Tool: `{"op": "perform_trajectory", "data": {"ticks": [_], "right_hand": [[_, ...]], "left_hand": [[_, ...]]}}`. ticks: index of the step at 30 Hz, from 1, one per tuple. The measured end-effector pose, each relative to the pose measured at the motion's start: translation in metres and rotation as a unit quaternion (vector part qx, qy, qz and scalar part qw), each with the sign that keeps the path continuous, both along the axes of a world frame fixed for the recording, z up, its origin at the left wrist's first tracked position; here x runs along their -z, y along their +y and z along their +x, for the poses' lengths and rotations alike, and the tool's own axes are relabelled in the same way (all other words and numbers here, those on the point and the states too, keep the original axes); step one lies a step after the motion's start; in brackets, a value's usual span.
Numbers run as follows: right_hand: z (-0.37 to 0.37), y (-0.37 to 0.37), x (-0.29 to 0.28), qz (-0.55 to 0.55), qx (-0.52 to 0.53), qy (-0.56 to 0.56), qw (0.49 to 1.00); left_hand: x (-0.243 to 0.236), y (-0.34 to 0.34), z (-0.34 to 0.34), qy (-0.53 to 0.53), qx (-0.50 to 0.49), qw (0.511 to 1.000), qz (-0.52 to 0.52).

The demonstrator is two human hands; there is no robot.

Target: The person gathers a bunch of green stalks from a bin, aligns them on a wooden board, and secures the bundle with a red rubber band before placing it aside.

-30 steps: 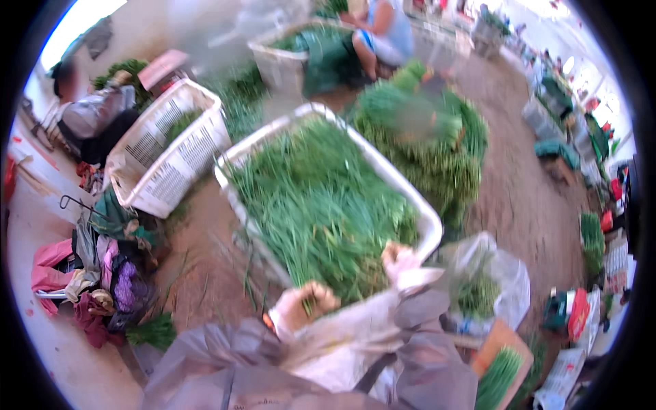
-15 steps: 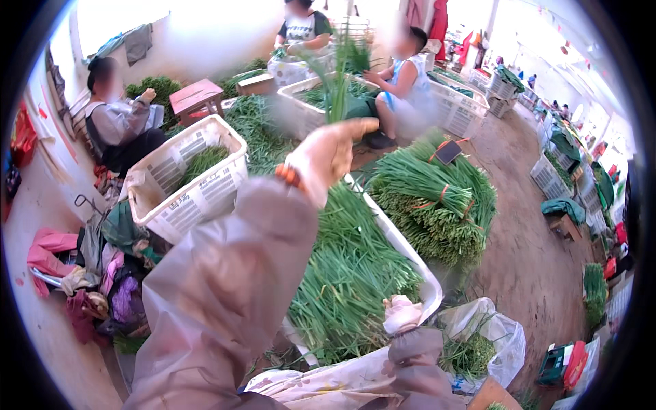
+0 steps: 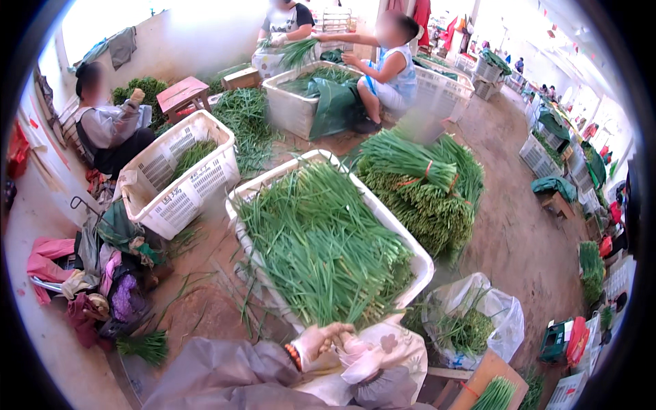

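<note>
My left hand [image 3: 316,344], in a pale glove with an orange bead bracelet at the wrist, meets my right hand [image 3: 361,357], gloved too, above a patterned white cloth [image 3: 403,342] on my lap. The fingers of both are curled and pressed together; whatever lies between them, if anything, is too small to make out. Just beyond my hands is a white plastic crate [image 3: 425,270], heaped with long green chive-like stalks [image 3: 321,239]. To its right stands a tall stack of banded green bundles [image 3: 424,184].
A clear plastic bag [image 3: 509,328] with green trimmings stands right of the crate. Near it, a wooden board [image 3: 488,383] bears a bundle. Another white crate [image 3: 184,198] stands at left, beside piled clothes [image 3: 102,273]. Three people sit beyond, among crates and loose stalks.
My left hand has come back from its far reach over the crate to meet my right hand near my lap. A person at the back now stretches out an arm holding green stalks.
</note>
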State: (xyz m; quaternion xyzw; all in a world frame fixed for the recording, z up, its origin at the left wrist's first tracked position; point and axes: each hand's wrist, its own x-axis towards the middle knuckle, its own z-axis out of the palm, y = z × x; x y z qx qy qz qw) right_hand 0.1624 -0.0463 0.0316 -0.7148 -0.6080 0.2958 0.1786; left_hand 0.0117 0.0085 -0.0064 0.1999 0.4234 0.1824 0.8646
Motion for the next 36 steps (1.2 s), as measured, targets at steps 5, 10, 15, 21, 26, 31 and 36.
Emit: {"op": "perform_trajectory", "data": {"ticks": [5,10,15,21,26,31,36], "right_hand": [[0.037,-0.019,0.004,0.013,0.055,0.182,0.982],[0.125,-0.029,0.003,0.142,0.190,-0.006,0.971],[0.080,-0.030,-0.020,0.217,0.169,0.000,0.961],[-0.017,-0.024,0.017,-0.070,0.111,0.392,0.911],[-0.028,-0.018,0.036,-0.043,0.117,0.583,0.803],[-0.034,-0.022,0.018,-0.082,0.334,0.706,0.619],[0.015,-0.013,0.053,0.164,0.193,0.735,0.629]], "left_hand": [[-0.004,0.004,-0.009,-0.081,-0.078,0.991,-0.077],[-0.026,0.012,-0.024,-0.212,-0.088,0.973,-0.020],[-0.025,-0.001,-0.022,-0.242,-0.067,0.966,-0.059],[-0.031,-0.021,-0.003,-0.103,-0.015,0.994,-0.032],[-0.010,-0.027,-0.005,-0.043,-0.058,0.997,0.001],[-0.007,-0.028,0.005,-0.113,-0.096,0.989,-0.002],[-0.014,-0.008,0.001,-0.190,-0.248,0.949,-0.036]]}}
